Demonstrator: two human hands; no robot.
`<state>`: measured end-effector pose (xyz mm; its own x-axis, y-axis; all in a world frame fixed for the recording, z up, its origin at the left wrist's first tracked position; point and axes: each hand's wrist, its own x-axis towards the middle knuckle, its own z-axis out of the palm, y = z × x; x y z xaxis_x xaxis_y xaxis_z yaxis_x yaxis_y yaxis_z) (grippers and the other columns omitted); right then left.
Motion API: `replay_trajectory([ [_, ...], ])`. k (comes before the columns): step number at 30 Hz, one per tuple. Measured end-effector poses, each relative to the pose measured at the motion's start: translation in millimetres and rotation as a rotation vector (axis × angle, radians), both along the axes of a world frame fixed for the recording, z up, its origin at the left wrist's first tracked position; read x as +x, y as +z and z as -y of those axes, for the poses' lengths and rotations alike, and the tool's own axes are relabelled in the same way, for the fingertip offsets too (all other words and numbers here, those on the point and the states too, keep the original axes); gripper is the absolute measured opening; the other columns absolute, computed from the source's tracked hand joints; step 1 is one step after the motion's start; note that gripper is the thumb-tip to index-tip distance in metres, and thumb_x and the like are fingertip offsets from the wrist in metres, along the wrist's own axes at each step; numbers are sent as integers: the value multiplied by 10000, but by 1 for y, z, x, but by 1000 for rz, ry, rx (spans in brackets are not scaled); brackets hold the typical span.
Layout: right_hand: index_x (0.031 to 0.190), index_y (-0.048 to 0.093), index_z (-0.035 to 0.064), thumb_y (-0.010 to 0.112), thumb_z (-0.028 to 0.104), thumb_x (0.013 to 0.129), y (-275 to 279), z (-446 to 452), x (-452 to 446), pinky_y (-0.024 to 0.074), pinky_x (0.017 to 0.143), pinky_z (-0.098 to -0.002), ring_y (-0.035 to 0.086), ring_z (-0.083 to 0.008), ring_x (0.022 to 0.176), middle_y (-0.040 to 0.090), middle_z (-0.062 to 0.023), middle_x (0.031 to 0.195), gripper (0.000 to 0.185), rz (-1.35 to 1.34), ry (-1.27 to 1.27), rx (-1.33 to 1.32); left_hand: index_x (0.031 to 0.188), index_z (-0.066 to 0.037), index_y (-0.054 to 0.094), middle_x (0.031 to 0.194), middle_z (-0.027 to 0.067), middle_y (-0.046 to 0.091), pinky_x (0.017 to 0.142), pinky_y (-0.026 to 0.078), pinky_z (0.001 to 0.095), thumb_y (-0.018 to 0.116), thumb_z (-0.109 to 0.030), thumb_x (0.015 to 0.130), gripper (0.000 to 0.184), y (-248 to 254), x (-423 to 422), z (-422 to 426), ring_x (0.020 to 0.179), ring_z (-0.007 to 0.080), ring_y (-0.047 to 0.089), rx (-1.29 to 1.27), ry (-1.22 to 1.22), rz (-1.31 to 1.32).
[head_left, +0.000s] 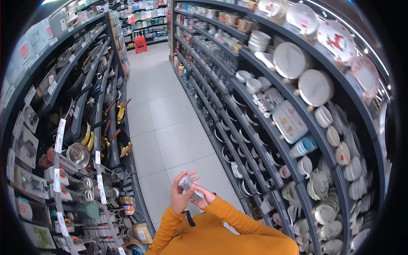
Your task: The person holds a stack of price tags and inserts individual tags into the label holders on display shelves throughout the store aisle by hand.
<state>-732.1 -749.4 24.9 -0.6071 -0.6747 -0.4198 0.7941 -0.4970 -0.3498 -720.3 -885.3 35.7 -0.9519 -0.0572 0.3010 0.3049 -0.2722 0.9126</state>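
Observation:
In front of my chest, both hands hold a small, clear-and-grey object that looks like a transparent pack; its exact kind is too small to make out. My left hand is closed around its upper end, with the thumb across it and some fingertips showing beyond. From the other side, my right hand grips the lower part, its fingers partly hidden behind the object. Mustard-coloured sleeves cover both my arms.
A tiled aisle floor runs ahead between two tall shelf units. Pans and kitchen tools, including a steel bowl, fill the left side. Plates, cups and bowls line the right. A red stool stands at the far end.

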Motion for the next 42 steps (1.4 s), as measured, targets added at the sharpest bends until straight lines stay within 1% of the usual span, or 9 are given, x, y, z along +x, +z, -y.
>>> replay_trajectory([
  [1,1163,532,84,513,303,971,0,14,-18,505,727,-290,596,-154,847,609,-42,977,292,19,-25,3,1385,-76,339,1237,230,558,901,495,380,613,-20,868,587,3,-15,11,1050,278,626,-6,10,16],
  [7,1128,541,72,500,303,971,-18,109,-126,494,714,-271,571,-146,800,592,-35,933,283,46,2,-99,1346,-83,375,1209,246,564,871,511,387,625,-61,883,526,2,-129,107,1010,297,633,33,43,83],
  [13,1192,501,104,501,297,974,-5,186,-245,496,660,-225,554,-121,748,567,-26,955,291,-41,-49,-89,1244,-65,432,1212,246,564,870,513,391,583,-33,898,379,12,-251,184,1045,316,624,-105,27,-102],
  [16,1229,471,131,504,292,976,11,206,-290,499,653,-224,562,-122,756,559,-25,967,301,4,-74,-36,1254,-57,444,1224,217,574,887,504,376,609,19,863,431,23,-301,210,1066,296,625,-83,-44,-61],
  [19,1249,450,111,514,307,973,10,224,-344,489,670,-232,561,-127,780,545,-17,989,344,-43,-20,1,1260,-49,429,1227,220,566,895,499,381,614,26,859,448,27,-356,228,1065,304,624,141,-2,70],
  [27,1264,433,84,540,328,959,-16,259,-538,484,641,-245,572,-138,780,535,-33,1001,405,-170,73,54,1264,-56,401,1120,229,584,838,531,394,635,-65,876,453,9,-542,264,961,309,644,-61,-17,-43],
  [30,1270,423,68,547,336,954,2,283,-610,490,638,-253,574,-142,770,541,-40,977,433,-173,93,75,1220,-41,442,1083,212,604,838,531,395,639,-45,873,400,23,-607,283,959,275,645,91,-7,17],
  [35,1266,412,48,572,409,918,16,304,-709,491,448,-246,554,-125,516,565,-55,752,527,-348,93,254,1204,-37,445,1067,210,607,809,537,381,591,-97,915,330,23,-700,289,934,271,644,72,53,-11],
  [42,1128,508,34,510,380,958,19,357,-808,436,479,-254,546,-142,572,553,-57,709,385,-249,-103,215,1219,-36,420,1008,191,609,757,537,355,520,-129,952,300,9,-832,345,868,252,642,137,26,95],
])
